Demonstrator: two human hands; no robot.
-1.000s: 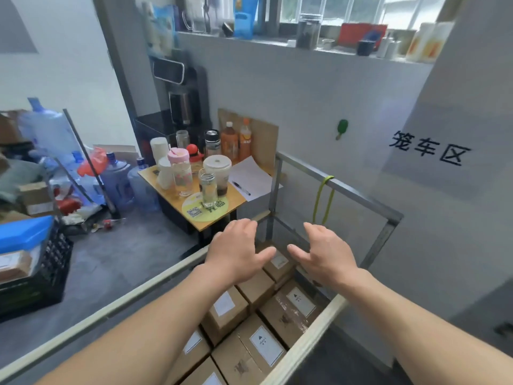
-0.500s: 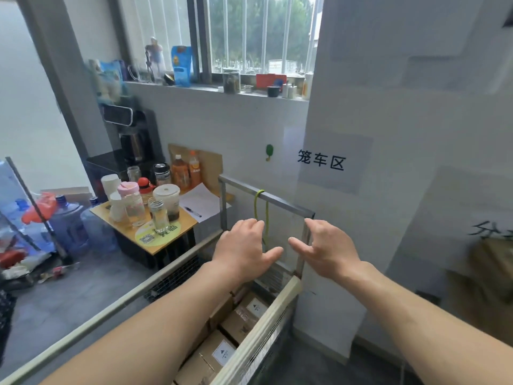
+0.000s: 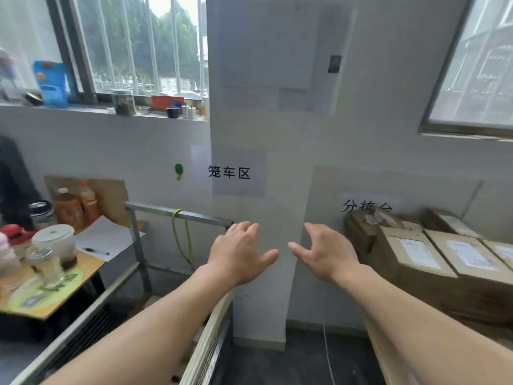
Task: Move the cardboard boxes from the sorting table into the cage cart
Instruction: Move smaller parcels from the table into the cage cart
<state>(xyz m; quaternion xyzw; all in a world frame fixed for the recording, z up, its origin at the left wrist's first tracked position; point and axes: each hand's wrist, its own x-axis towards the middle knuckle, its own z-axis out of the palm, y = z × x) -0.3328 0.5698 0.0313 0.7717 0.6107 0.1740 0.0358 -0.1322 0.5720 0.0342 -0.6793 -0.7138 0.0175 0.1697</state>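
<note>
I am turning away from the cage cart [image 3: 206, 343] at near left, and its packed load is dropping out of view. My left grip [image 3: 238, 254] and right grip [image 3: 324, 254] are hanging spread, holding nothing, side by side before the wall. Farther right, the cardboard boxes [image 3: 410, 257] are coming into view on the desk [image 3: 383, 357], so I am likely starting the next pickup.

A pale grey wall [image 3: 111, 151] fills the view, with a square pillar [image 3: 263, 129] projecting at centre. A barred window [image 3: 133, 51] at upper left admits daylight; trees show beyond it. A second window [image 3: 477, 65] sits at upper right. The floor [image 3: 277, 365] is dark grey. A small wooden bench [image 3: 90, 266] stands at lower left, near the wall.
</note>
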